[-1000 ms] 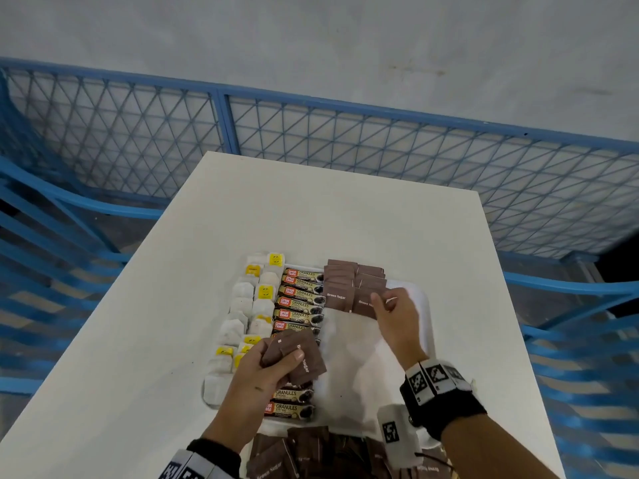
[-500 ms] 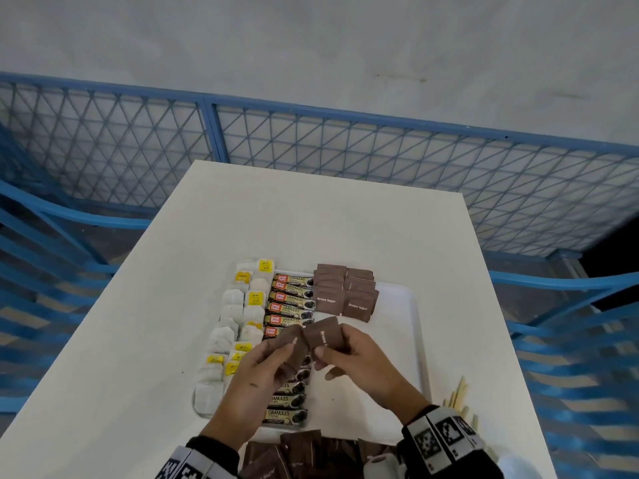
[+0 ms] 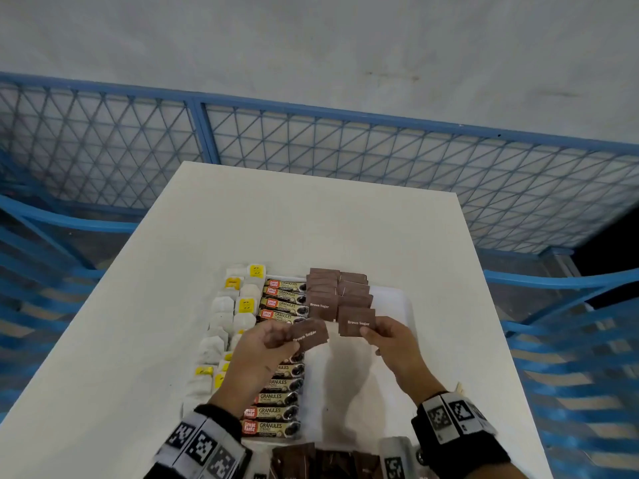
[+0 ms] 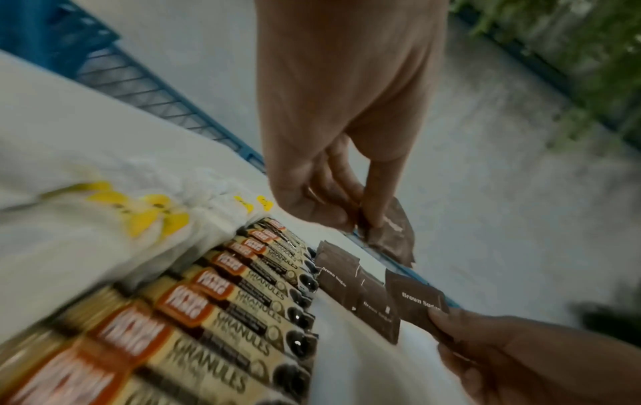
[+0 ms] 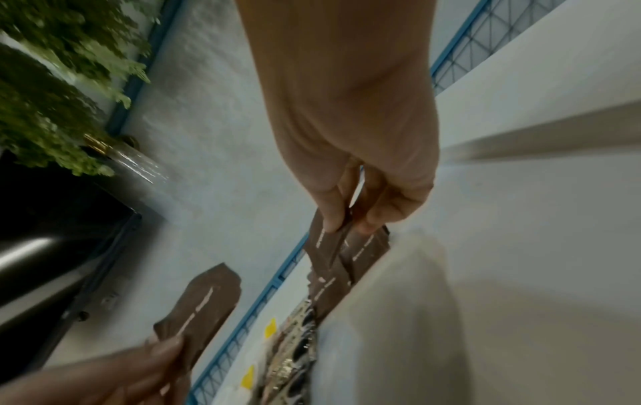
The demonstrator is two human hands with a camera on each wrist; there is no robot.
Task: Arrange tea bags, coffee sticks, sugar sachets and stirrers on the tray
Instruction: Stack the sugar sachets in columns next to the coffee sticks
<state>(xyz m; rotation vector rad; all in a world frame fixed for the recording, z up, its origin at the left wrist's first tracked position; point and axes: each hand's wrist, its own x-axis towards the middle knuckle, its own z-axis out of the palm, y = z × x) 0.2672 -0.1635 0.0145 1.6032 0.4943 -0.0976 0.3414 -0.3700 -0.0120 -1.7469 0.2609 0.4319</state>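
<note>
On the white tray (image 3: 401,299) lie a column of tea bags (image 3: 238,305), a row of coffee sticks (image 3: 281,302) and two short rows of brown sugar sachets (image 3: 328,288). My left hand (image 3: 288,342) pinches one brown sugar sachet (image 3: 311,335) above the coffee sticks. My right hand (image 3: 368,331) pinches another sachet (image 3: 356,321) by its near edge, at the near end of the right sachet row. The left wrist view shows the left hand (image 4: 333,216) on its sachet (image 4: 393,233). The right wrist view shows the right hand (image 5: 350,219) pinching its sachet (image 5: 328,246).
A pile of loose brown sachets (image 3: 311,459) lies at the table's near edge. Wooden stirrers (image 3: 459,387) peek out right of the tray, behind my right wrist. The tray's right half (image 3: 349,375) is bare. A blue mesh fence (image 3: 345,143) stands beyond the table.
My right hand came back from the sachet rows, met the left hand, took one sachet from it and moved right and forward to the rows. The left hand keeps one sachet.
</note>
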